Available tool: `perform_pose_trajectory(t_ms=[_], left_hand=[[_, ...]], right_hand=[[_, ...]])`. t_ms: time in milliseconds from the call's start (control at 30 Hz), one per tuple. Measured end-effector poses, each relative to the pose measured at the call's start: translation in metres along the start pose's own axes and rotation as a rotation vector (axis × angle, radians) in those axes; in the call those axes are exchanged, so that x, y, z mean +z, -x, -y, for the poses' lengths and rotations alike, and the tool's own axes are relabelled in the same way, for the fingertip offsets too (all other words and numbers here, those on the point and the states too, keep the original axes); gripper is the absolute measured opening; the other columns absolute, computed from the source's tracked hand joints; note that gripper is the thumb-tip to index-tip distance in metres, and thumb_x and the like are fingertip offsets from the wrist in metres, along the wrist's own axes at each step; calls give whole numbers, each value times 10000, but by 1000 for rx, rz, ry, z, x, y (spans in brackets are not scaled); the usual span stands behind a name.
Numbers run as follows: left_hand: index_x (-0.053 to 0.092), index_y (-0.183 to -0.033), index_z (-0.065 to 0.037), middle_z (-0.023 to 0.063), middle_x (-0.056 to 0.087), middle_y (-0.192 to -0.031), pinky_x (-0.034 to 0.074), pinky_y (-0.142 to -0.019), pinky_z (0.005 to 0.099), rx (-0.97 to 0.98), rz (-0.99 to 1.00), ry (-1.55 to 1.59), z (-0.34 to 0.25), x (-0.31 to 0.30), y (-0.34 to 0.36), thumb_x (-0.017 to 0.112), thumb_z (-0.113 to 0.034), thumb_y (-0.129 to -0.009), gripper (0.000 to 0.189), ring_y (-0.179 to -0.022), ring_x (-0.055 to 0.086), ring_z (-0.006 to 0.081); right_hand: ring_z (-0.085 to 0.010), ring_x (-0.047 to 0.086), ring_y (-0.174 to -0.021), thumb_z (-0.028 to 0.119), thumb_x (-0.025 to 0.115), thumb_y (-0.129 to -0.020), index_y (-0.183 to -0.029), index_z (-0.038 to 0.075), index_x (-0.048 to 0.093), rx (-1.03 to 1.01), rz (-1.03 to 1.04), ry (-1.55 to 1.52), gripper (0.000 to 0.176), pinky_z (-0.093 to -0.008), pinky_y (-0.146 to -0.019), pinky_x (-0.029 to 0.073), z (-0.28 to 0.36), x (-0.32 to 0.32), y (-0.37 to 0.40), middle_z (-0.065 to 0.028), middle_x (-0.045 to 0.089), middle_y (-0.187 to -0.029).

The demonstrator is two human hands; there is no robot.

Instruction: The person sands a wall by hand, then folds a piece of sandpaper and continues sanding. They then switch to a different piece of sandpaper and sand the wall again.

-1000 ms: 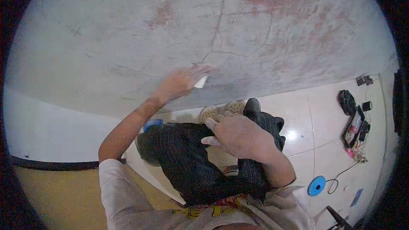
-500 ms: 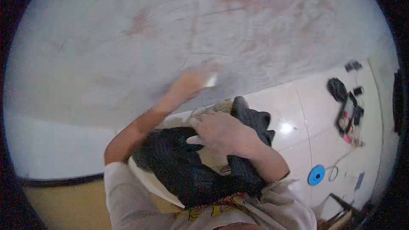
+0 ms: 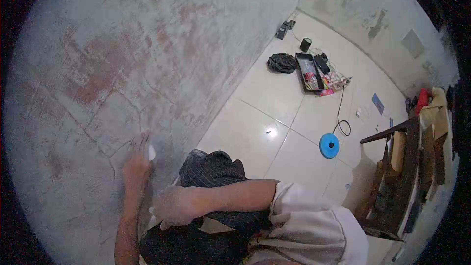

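Observation:
My left hand [image 3: 137, 169] reaches up to the grey wall [image 3: 93, 118], its fingers laid against the surface. Under the palm side pokes out a small white flat piece [image 3: 151, 153], too blurred for me to name its kind. Reddish patches and cracks mark the plaster around it. Across my lap, my right hand [image 3: 176, 207] is low beside the wall with the fingers curled in. A bit of white shows at its fingertips; what it grips is hidden. Dark striped cloth [image 3: 211, 167] covers my legs just behind that hand.
White floor tiles [image 3: 255, 132] run along the wall. On them are a blue disc [image 3: 329, 145] with a cable, a black tray [image 3: 309, 71], a black bag [image 3: 282, 63] and small devices. A dark wooden rack [image 3: 392, 186] with cardboard stands at the right.
My view has swung to the right, bringing the corner and rack into sight. My left hand stays at the wall with the white piece; my right hand is now closer to the wall.

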State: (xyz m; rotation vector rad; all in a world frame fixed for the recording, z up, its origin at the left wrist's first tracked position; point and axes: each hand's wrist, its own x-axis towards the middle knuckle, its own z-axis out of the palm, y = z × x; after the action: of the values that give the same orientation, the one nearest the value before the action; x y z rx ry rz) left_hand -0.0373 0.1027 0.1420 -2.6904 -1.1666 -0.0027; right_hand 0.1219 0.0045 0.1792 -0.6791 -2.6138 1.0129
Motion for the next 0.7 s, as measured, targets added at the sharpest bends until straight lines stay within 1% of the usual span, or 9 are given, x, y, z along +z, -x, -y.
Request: perform_pose_trajectory(t_ms=[100, 167, 233, 333, 400, 467, 567, 633, 700], left_hand=[[409, -1461, -46, 111, 359, -1556, 318, -1142, 488, 4, 106, -14, 38, -2, 59, 543, -123, -905, 577, -1442, 311, 335], [408, -1453, -22, 125, 387, -1537, 312, -1152, 489, -119, 332, -80, 66, -1, 113, 531, -101, -899, 573, -1431, 336, 328], [397, -1448, 13, 150, 413, -1516, 301, -1161, 494, 26, 235, -111, 86, -6, 150, 526, -96, -895, 579, -1413, 370, 331], [445, -1426, -11, 97, 433, -1508, 327, -1166, 415, -10, 184, -281, 66, -12, 134, 496, -58, -879, 551, -1397, 402, 240], [442, -1427, -9, 98, 434, -1507, 326, -1167, 417, 7, 91, -241, 49, -6, 104, 511, -65, -868, 566, -1397, 402, 241], [440, -1428, -8, 98, 435, -1506, 325, -1168, 419, 67, -27, -172, 40, 7, 62, 527, -71, -856, 583, -1397, 402, 243], [379, -1451, 40, 164, 384, -1535, 297, -1176, 462, 139, -76, -109, 22, 21, 3, 493, -17, -883, 581, -1450, 313, 323], [380, -1453, 32, 160, 370, -1544, 309, -1174, 449, 122, -77, -123, 21, 21, -26, 485, -17, -899, 566, -1458, 295, 331], [382, -1451, 34, 158, 372, -1543, 308, -1174, 448, 121, -90, -118, 22, 23, -31, 486, -21, -895, 568, -1455, 299, 329]], right_hand=[[-394, 686, -893, 359, 658, -884, -938, -59, 703, -55, -131, 9, 423, -477, -757, 555, -7, 11, 2, -217, 698, -860], [-395, 683, -909, 358, 669, -874, -962, -65, 681, -59, -115, 29, 432, -480, -771, 551, -8, 9, 0, -221, 697, -875], [-401, 680, -897, 349, 671, -871, -963, -59, 674, -30, -68, 2, 419, -485, -770, 548, 0, -1, 1, -219, 694, -862], [-410, 672, -884, 324, 679, -850, -953, -45, 668, -31, -32, -54, 383, -490, -774, 542, 0, 1, -1, -211, 691, -858], [-413, 667, -883, 307, 685, -833, -941, -38, 669, -30, -71, -72, 362, -490, -778, 538, -3, 10, -7, -206, 690, -867], [-399, 657, -903, 293, 695, -794, -907, -22, 684, -213, -159, 34, 335, -485, -781, 527, -8, 27, -22, -201, 681, -892], [-373, 663, -893, 295, 703, -763, -856, -10, 694, -123, -115, 154, 318, -463, -774, 528, -35, 64, -49, -196, 675, -878], [-417, 602, -971, 127, 667, -915, -972, -24, 704, -376, -96, -146, 166, -515, -863, 504, -48, 42, -51, -243, 664, -1040], [-407, 612, -932, 159, 672, -878, -951, -3, 707, -384, -172, -92, 181, -504, -827, 510, -64, 47, -57, -219, 668, -1003]])
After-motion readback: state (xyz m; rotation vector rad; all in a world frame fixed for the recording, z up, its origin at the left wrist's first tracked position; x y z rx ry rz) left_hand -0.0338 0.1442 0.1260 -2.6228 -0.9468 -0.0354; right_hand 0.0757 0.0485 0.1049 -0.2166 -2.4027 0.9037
